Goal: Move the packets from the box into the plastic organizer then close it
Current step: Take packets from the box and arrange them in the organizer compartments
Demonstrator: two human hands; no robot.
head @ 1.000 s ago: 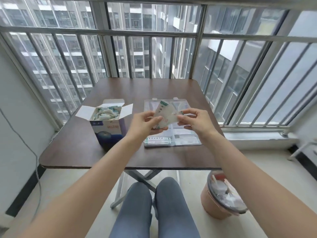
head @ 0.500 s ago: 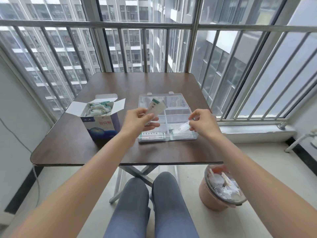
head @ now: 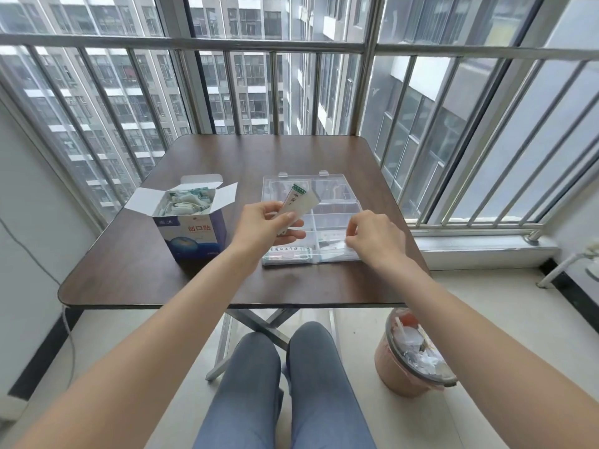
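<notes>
Head view: one box (head: pixel 194 234), one organizer (head: pixel 337 209)

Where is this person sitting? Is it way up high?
It looks like an enclosed balcony high up in an apartment tower. Metal window bars wrap around it, tall apartment blocks stand right outside, and a small folding table sits against the glass.
</notes>
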